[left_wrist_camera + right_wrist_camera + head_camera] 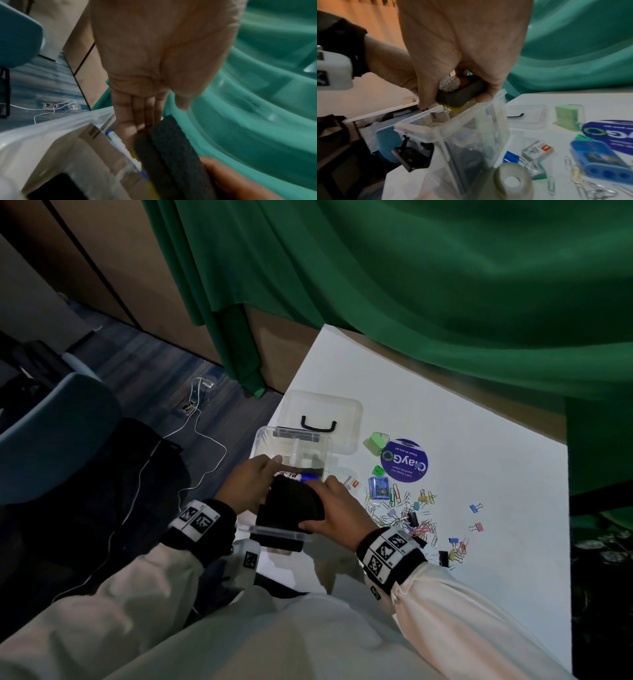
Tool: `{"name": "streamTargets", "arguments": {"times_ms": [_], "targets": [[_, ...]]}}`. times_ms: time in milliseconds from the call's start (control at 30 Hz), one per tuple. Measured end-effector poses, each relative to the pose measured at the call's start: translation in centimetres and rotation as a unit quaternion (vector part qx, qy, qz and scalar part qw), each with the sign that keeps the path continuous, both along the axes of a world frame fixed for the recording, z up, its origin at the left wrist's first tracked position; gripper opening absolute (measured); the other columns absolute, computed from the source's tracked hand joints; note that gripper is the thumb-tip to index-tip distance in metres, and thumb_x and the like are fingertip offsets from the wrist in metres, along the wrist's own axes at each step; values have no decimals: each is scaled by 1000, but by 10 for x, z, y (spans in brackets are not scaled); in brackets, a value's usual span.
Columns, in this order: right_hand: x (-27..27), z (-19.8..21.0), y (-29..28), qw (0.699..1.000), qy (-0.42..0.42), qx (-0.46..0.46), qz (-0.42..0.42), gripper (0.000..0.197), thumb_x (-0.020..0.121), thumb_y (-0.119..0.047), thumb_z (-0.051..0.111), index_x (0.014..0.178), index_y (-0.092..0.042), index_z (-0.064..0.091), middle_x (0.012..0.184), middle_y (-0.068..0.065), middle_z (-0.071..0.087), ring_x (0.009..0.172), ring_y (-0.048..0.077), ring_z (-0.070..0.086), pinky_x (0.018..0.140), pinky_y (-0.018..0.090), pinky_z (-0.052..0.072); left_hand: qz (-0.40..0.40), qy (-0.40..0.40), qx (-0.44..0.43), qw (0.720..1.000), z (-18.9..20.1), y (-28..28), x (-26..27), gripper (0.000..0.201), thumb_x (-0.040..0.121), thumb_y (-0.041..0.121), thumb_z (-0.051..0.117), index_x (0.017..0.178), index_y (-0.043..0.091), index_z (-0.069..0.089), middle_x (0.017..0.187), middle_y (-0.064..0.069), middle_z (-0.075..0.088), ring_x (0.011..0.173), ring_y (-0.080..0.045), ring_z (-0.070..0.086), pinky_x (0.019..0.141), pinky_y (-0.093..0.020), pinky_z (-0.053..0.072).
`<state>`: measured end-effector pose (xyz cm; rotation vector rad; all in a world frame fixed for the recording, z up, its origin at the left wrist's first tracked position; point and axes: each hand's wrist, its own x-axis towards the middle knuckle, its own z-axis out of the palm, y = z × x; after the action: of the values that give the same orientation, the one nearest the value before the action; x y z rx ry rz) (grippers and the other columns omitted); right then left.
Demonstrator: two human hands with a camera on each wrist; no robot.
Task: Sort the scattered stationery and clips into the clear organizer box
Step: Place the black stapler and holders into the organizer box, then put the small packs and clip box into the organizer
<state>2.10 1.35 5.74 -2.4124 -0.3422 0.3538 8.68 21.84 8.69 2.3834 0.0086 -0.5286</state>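
Note:
The clear organizer box (265,436) stands at the white table's left edge; its wall (471,135) fills the middle of the right wrist view. My right hand (337,511) grips a black felt eraser block (291,505) with a yellow underside (453,108), held tilted over the box rim. My left hand (251,479) lies with straight fingers (140,112) against the block's far end (173,155). A white marker with blue ends (123,150) lies in the box beside a brown cardboard piece (102,147). The marker (298,475) shows between my hands.
The box's lid (322,412) with a black handle lies behind it. To the right are a green case (375,442), a purple round sticker (406,460), a blue sharpener (378,487), several paper clips (400,515), binder clips (476,508), a tape roll (511,180) and a staples box (537,150). A green curtain hangs behind.

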Motion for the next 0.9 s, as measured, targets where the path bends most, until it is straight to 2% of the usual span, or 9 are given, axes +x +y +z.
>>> {"name": "streamTargets", "arguments": {"times_ms": [100, 233, 367, 433, 500, 600, 667, 767, 900], "targets": [[2, -3, 17, 999, 30, 38, 20, 87, 72, -48, 79, 145, -26, 36, 131, 7, 42, 120, 24, 45, 102, 38, 45, -37, 23, -12, 999, 16, 5, 0, 14, 89, 39, 62, 78, 30, 60, 76, 4, 62, 77, -18, 64, 60, -24, 44], [4, -8, 13, 998, -24, 53, -14, 71, 82, -54, 68, 141, -22, 44, 127, 6, 46, 118, 22, 45, 101, 36, 44, -54, -53, 114, 991, 19, 20, 2, 20, 89, 37, 61, 81, 20, 58, 77, -3, 65, 79, -26, 62, 67, -34, 48], [7, -12, -3, 994, -54, -10, -91, 61, 89, -30, 66, 141, -14, 40, 123, 10, 45, 114, 26, 47, 98, 35, 44, -84, -62, 141, 984, 12, 17, -13, 17, 90, 37, 57, 88, 22, 50, 81, -8, 66, 79, -30, 63, 68, -37, 50], [4, -12, -2, 994, 18, 5, -108, 66, 92, -24, 62, 147, -16, 26, 114, 12, 53, 104, 27, 55, 83, 33, 47, -70, -61, 113, 989, -2, 8, -27, 20, 90, 31, 60, 86, 21, 43, 82, -7, 65, 79, -29, 61, 66, -34, 45], [2, -15, 1, 990, 85, 41, -109, 71, 96, -24, 56, 152, -19, 13, 85, 6, 60, 77, 24, 61, 67, 32, 47, -66, -64, 94, 991, -13, 0, -41, 19, 89, 26, 62, 90, 17, 44, 91, -7, 64, 84, -28, 61, 68, -33, 46], [2, -19, 2, 985, 107, 52, -126, 73, 98, -22, 52, 153, -23, 5, 71, 2, 58, 60, 20, 56, 62, 34, 50, -88, -129, 160, 975, -26, 5, -53, 19, 83, 17, 66, 100, 13, 60, 107, -10, 58, 96, -29, 57, 79, -38, 51], [0, -21, 2, 983, 111, 57, -133, 73, 98, -22, 52, 153, -26, 5, 69, 1, 57, 57, 18, 54, 61, 35, 52, -98, -178, 208, 957, -28, 14, -56, 27, 77, 8, 66, 103, 13, 66, 103, -11, 54, 93, -30, 54, 76, -37, 50], [-1, -21, 3, 981, 115, 71, -138, 73, 99, -22, 52, 153, -26, 4, 63, -7, 51, 52, 10, 49, 58, 30, 45, -99, -135, 216, 962, -27, 17, -60, 35, 83, 3, 54, 117, 12, 58, 101, -13, 52, 88, -31, 58, 69, -37, 50], [-1, -21, 2, 977, 121, 92, -147, 74, 98, -22, 54, 154, -27, 6, 62, -12, 46, 54, 4, 47, 54, 24, 38, -191, -36, 261, 945, -31, 1, -63, 24, 98, 21, 44, 104, 13, 65, 108, -10, 67, 95, -29, 66, 80, -35, 50]]}}
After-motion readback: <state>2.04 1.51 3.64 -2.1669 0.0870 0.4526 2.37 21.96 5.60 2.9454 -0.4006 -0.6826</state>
